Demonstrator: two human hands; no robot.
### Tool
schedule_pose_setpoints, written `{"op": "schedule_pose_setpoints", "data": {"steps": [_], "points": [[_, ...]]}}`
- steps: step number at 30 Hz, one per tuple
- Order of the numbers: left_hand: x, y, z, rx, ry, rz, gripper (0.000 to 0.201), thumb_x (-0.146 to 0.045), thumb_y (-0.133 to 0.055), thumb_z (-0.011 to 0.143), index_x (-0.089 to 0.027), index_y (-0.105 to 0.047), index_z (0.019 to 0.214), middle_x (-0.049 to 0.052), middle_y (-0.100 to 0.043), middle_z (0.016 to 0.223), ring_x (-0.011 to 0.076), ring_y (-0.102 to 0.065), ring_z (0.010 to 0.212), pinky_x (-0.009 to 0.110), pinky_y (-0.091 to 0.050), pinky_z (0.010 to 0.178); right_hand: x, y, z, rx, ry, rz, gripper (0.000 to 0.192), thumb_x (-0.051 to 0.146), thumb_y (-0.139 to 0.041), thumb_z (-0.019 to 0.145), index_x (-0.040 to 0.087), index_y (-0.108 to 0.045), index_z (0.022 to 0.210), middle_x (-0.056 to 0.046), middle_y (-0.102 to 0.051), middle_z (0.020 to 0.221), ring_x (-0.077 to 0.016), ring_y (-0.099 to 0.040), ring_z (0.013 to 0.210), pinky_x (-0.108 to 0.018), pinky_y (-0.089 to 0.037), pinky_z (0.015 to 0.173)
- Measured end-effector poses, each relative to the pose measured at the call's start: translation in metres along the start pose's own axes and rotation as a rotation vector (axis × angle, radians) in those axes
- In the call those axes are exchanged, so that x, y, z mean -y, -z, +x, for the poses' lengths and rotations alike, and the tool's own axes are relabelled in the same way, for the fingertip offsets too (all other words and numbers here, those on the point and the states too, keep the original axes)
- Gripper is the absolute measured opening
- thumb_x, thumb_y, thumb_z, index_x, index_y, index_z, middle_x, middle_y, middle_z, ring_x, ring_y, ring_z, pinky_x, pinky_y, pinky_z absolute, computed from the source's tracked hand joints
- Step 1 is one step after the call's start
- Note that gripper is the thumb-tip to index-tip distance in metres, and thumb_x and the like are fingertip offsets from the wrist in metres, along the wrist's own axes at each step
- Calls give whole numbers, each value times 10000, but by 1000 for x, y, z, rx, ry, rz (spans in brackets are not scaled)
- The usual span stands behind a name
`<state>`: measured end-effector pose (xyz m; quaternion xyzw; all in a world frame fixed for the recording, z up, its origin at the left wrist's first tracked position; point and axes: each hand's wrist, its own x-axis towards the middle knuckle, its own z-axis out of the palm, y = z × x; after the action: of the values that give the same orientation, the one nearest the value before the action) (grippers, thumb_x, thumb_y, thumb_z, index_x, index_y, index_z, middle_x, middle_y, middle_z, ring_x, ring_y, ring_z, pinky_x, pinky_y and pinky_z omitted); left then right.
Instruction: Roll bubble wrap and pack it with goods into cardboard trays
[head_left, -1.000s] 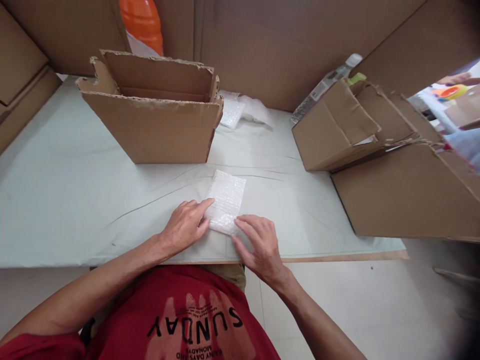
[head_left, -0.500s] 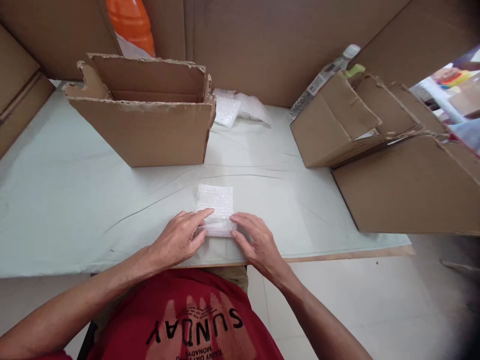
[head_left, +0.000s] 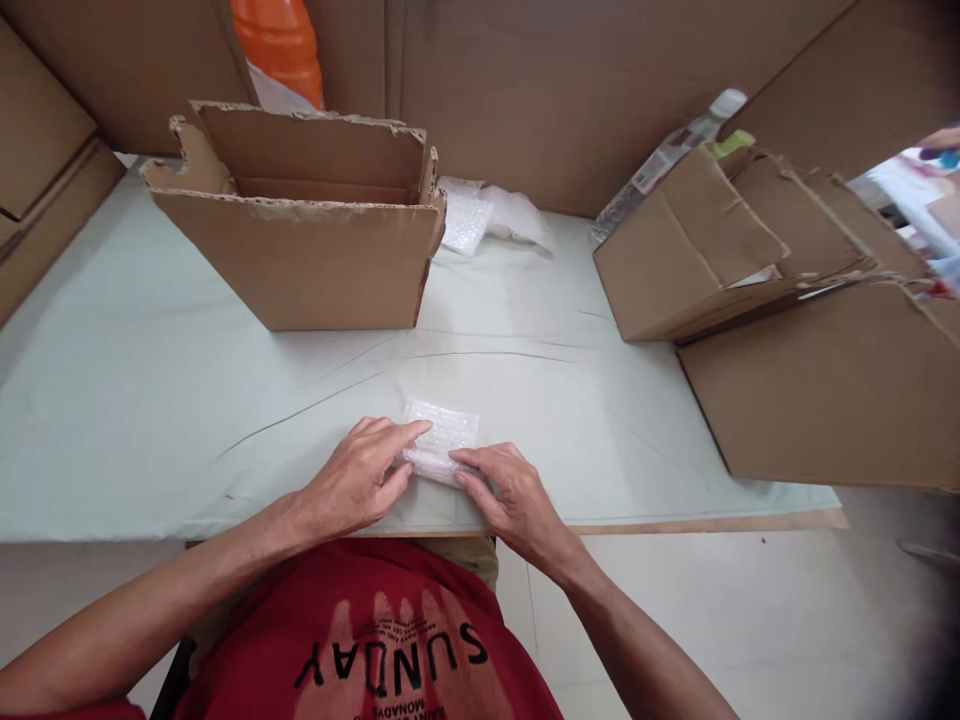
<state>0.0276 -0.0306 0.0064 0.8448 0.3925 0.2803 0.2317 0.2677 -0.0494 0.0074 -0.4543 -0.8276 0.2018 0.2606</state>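
Observation:
A small piece of bubble wrap [head_left: 448, 425] lies on the table close to its front edge, with its near part folded or rolled into a thick band. My left hand [head_left: 365, 468] grips the left end of this band, the thumb low and the index finger reaching over the top. At the right end, my right hand [head_left: 511, 487] pinches the band between thumb and fingers. Whether anything is inside the wrap I cannot tell.
An open cardboard box [head_left: 300, 260] stands at the back left, with more bubble wrap pieces [head_left: 495, 218] beside it. Two cardboard boxes [head_left: 817, 390] stand on the right by a clear plastic bottle [head_left: 667, 165]. An orange bottle [head_left: 277, 45] is at the back.
The bubble wrap has become shorter from front to back and sits slightly tilted, its near part now thicker. My right hand has shifted a little inward. The whole view has moved slightly.

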Motion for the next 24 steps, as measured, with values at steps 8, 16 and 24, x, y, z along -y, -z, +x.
{"op": "schedule_pose_setpoints", "data": {"steps": [8, 16, 24], "points": [[14, -11, 8, -7, 138, 312, 346, -200, -543, 916, -141, -603, 1252, 115, -699, 1022, 283, -618, 935, 437, -498, 830, -14, 0, 20, 67, -88, -280, 427, 434, -591, 963, 168, -603, 1298, -181, -604, 1403, -337, -569, 1243, -493, -460, 989], [13, -4, 10, -11, 218, -13, 623, -206, -550, 853, -137, -426, 1460, 151, -631, 1302, 286, -594, 1166, 454, -500, 997, -21, -4, 27, 104, -63, -50, 112, 274, -629, 909, 206, -593, 989, -144, -644, 1343, -301, -590, 1237, -472, -459, 991], [8, -7, 13, 90, 318, -254, 656, -150, -529, 813, -166, -451, 1464, 45, -700, 997, 156, -632, 762, 306, -551, 764, -14, 8, 17, 80, -99, 11, 424, 274, -654, 901, 217, -567, 1312, -84, -737, 1082, -243, -676, 973, -396, -533, 869]]}}
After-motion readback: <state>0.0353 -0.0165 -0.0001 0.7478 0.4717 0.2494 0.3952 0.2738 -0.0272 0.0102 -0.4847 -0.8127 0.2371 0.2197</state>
